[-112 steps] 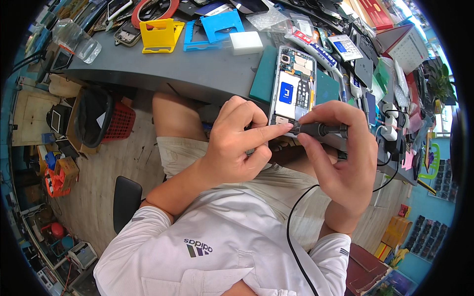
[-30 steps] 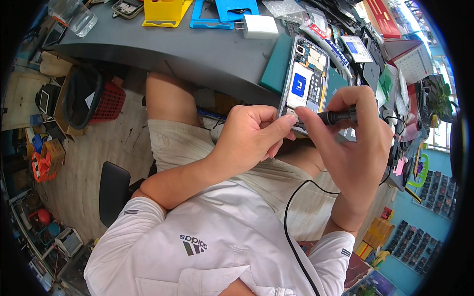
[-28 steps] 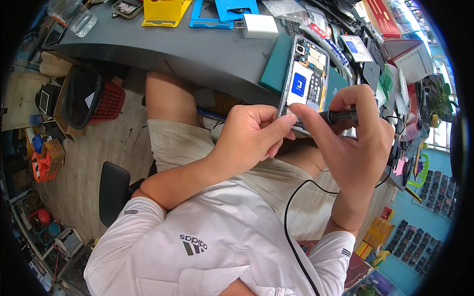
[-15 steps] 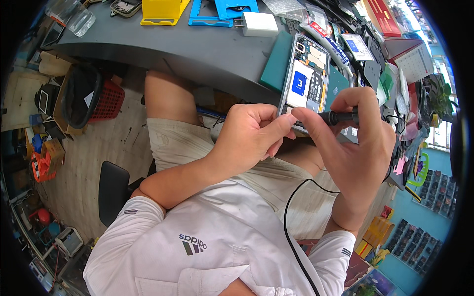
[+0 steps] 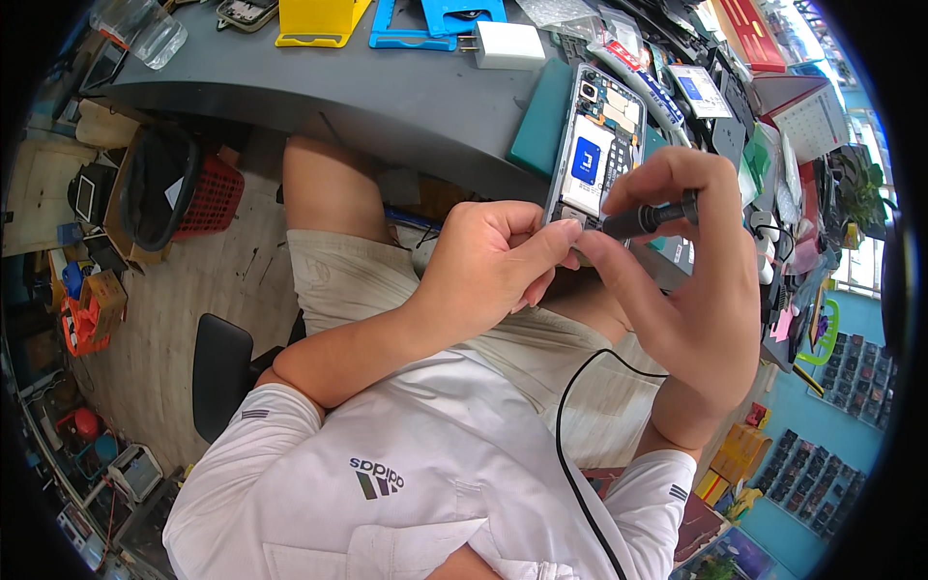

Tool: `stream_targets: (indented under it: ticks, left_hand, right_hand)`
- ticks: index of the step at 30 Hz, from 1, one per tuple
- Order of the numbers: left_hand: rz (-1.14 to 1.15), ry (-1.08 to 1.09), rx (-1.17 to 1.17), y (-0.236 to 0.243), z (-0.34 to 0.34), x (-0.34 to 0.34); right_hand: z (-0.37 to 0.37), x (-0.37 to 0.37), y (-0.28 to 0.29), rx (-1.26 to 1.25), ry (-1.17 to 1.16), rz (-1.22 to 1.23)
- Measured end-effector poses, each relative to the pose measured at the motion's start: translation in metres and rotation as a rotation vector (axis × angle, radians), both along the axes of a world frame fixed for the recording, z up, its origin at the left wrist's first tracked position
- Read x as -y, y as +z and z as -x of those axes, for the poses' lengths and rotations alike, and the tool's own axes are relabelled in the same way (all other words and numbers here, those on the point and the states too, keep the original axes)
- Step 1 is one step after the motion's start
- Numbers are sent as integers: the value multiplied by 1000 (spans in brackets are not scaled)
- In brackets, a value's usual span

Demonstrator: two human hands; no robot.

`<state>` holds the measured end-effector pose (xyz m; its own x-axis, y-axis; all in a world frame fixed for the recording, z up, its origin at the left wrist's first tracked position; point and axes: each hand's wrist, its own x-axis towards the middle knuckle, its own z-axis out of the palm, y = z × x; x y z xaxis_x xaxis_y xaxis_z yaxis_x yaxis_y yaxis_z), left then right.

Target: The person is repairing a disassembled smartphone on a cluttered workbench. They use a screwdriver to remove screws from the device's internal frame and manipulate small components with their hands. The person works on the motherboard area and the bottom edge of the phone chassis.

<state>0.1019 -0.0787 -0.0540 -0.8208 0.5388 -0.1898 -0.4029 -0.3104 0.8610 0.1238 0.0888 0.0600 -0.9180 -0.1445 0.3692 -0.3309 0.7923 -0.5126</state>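
An opened smartphone (image 5: 601, 145) with its back off lies slanted, its bottom end overhanging the desk edge. Circuit board, camera and a battery with a blue label are exposed. My left hand (image 5: 493, 256) is closed at the phone's lower left corner, thumb on top and the other fingers curled below. Between the bent fingers of my right hand (image 5: 701, 300) is a black cylindrical tool (image 5: 633, 222), probably a screwdriver, lying nearly level over the phone's lower end. Its working tip cannot be made out. My right thumb reaches toward the left thumb at the phone's bottom edge.
Under the phone is a dark green box or pad (image 5: 541, 121). A white charger (image 5: 509, 46), a blue stand (image 5: 411, 39) and a yellow stand (image 5: 319, 21) sit on the grey desk (image 5: 261, 77). Parts and a white tube (image 5: 657, 101) crowd the right. A black cable (image 5: 563, 435) crosses my lap.
The black tool has shifted left over the phone's lower end and tilted slightly. My right fingers have risen and re-curled around it. My left hand and the phone stay nearly still.
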Motion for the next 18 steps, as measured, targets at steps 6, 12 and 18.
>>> stream_targets:
  ticks: [6, 12, 18]
  left_hand:
    - [-21, -7, 6, -1, 0, 0]
    - [-7, -11, 1, 3, 0, 1]
    - [-47, 11, -10, -2, -1, -1]
  right_hand:
    - [-8, 6, 7, 113, -166, -92]
    - [-1, 1, -3, -38, 8, 18]
    - [-8, 10, 10, 129, -183, -151]
